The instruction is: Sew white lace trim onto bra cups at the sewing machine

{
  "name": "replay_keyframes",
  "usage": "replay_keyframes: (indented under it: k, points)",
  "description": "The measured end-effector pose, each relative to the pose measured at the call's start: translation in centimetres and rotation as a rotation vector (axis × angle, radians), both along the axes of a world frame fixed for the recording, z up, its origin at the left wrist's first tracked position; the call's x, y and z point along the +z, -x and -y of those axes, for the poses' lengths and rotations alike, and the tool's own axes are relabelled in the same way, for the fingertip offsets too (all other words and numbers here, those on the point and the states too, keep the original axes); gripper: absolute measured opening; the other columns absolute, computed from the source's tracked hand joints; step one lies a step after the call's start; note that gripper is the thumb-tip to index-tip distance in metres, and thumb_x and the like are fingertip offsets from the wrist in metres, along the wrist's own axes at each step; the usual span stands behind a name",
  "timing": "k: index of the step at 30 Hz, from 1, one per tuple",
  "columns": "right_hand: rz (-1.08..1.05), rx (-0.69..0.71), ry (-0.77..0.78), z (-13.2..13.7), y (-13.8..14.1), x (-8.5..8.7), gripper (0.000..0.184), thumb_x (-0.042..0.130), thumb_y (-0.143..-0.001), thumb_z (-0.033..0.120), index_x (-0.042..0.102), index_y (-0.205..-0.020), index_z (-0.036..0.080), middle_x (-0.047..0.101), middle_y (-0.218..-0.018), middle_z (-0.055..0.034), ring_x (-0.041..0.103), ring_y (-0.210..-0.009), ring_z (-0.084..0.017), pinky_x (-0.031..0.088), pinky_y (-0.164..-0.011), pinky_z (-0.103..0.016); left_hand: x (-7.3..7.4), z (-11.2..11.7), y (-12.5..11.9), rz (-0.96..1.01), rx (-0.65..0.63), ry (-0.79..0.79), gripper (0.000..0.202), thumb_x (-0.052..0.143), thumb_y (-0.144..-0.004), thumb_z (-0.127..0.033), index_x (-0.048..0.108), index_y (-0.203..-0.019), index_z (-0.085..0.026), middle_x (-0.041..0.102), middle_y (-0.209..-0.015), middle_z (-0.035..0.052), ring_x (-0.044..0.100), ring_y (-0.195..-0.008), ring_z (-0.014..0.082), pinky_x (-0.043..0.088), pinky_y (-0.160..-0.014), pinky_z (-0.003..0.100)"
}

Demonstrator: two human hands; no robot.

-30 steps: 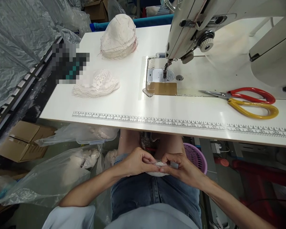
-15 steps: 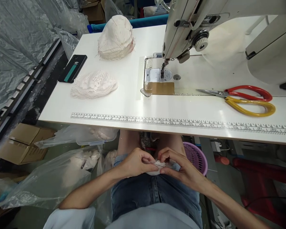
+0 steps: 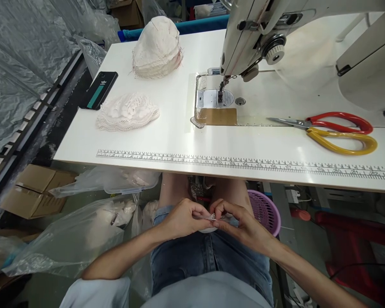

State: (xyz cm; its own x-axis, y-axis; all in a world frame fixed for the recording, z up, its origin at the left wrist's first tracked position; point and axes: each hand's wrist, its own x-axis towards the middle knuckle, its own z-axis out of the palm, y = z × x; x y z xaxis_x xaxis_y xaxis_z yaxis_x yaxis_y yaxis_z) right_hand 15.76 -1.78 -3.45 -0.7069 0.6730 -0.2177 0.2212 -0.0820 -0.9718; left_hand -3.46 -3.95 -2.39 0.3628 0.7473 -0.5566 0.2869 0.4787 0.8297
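Note:
Over my lap, below the table edge, my left hand (image 3: 188,219) and my right hand (image 3: 235,220) meet at a small white lace piece (image 3: 208,230). Thumb and fingers of each hand pinch it, and most of it is hidden behind them. On the table lies a flat stack of white lace pieces (image 3: 128,112). Behind it stands a domed stack of white fabric cups (image 3: 157,48) with reddish thread ends. The sewing machine (image 3: 253,38) stands at the right, its presser foot (image 3: 221,94) over the needle plate with no fabric under it.
Scissors (image 3: 308,124) with one red and one yellow handle lie right of the needle plate. A black phone (image 3: 99,90) rests at the table's left edge. A printed ruler (image 3: 244,163) runs along the front edge. Below are a purple basket (image 3: 265,211), plastic bags (image 3: 67,239) and a cardboard box (image 3: 37,191).
My right-hand fingers have moved left, closer to my left fingertips, and less of the lace piece shows. The view has shifted slightly; the table things stay put.

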Motion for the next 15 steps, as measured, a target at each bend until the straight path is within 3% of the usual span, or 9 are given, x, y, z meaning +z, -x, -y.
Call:
replay_keyframes:
  k: [7, 15]
  points:
    - [0.005, -0.020, -0.001, -0.14, 0.13, -0.01, 0.015, 0.050, -0.090, 0.033, 0.048, -0.082, 0.020, 0.053, -0.089, -0.0033, 0.051, -0.082, -0.015, 0.040, -0.072, -0.027, 0.12, -0.16, 0.08, -0.001, -0.001, 0.014, 0.021, 0.065, -0.071, -0.027, 0.072, -0.078, -0.009, 0.064, -0.062, 0.0021, 0.051, -0.055, 0.0092, 0.035, -0.052, 0.018]
    - [0.021, -0.023, 0.117, -0.10, 0.11, -0.42, 0.019, 0.053, -0.088, 0.038, 0.049, -0.083, 0.019, 0.052, -0.081, -0.0011, 0.047, -0.076, -0.014, 0.037, -0.066, -0.026, 0.35, -0.21, 0.06, -0.014, -0.010, -0.001, 0.020, 0.064, -0.071, -0.027, 0.071, -0.077, -0.009, 0.065, -0.066, 0.0027, 0.054, -0.059, 0.0111, 0.036, -0.054, 0.019]
